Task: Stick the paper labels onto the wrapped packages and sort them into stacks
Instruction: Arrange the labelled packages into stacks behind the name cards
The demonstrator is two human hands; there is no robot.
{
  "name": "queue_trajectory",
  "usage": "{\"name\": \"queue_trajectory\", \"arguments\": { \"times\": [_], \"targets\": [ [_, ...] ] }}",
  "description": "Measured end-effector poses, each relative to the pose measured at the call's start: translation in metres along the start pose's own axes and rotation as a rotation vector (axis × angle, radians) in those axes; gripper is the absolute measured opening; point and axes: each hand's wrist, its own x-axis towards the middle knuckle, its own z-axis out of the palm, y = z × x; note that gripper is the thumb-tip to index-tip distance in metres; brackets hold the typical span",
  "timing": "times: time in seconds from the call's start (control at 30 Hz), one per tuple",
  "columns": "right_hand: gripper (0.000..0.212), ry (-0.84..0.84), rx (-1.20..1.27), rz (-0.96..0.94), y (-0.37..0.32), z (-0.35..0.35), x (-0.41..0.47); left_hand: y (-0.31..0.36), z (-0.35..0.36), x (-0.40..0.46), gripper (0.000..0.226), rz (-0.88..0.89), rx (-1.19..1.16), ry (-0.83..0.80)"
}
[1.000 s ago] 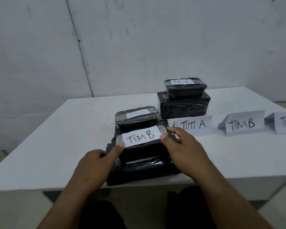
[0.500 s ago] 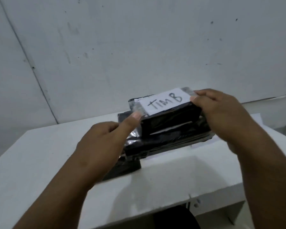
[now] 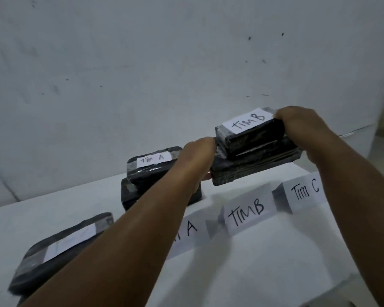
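Observation:
Two stacked black wrapped packages (image 3: pixel 256 159) are held in the air above the back of the white table (image 3: pixel 264 258). The upper one carries a paper label reading TIM B (image 3: pixel 247 121). My left hand (image 3: pixel 197 156) grips the stack's left end and my right hand (image 3: pixel 297 120) grips its right end. They hang behind the folded TIM B sign (image 3: pixel 247 212). To the left, a package labelled TIM A (image 3: pixel 152 166) lies on a larger black package (image 3: pixel 131 196). Another labelled package (image 3: pixel 60 247) lies at the near left.
Folded paper signs stand in a row on the table: one ending in A (image 3: pixel 191 231), partly hidden by my left arm, and TIM C (image 3: pixel 304 191) at the right. A grey wall (image 3: pixel 164 74) rises right behind the table.
Both hands have lifted the two stacked packages from the near edge and carried them forward and right, to above the spot behind the TIM B sign. The view has swung right.

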Motion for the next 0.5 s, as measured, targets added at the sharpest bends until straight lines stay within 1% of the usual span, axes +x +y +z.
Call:
{"name": "queue_trajectory", "arguments": {
  "times": [0.1,0.17,0.23,0.3,0.37,0.43,0.5],
  "targets": [
    [0.035,-0.033,-0.006,0.034,0.018,0.023,0.028,-0.006,0.017,0.026,0.022,-0.086,-0.031,-0.005],
    [0.032,-0.071,-0.055,0.040,0.030,0.040,0.046,-0.014,0.027,0.042,0.022,-0.142,-0.076,0.001],
    [0.027,-0.097,-0.102,0.019,0.037,0.056,0.056,-0.022,0.034,0.056,0.023,-0.190,-0.112,0.010],
    [0.031,-0.141,-0.117,0.002,0.044,0.070,0.066,-0.029,0.037,0.065,0.022,-0.206,-0.110,0.031],
    [0.034,-0.186,-0.099,0.013,0.048,0.079,0.073,-0.032,0.037,0.071,0.023,-0.211,-0.081,0.050],
    [0.027,-0.229,-0.056,0.036,0.051,0.085,0.080,-0.033,0.038,0.077,0.023,-0.207,-0.067,0.066],
    [0.027,-0.248,0.031,0.054,0.052,0.088,0.084,-0.035,0.036,0.081,0.024,-0.207,-0.034,0.089]
  ]
}}
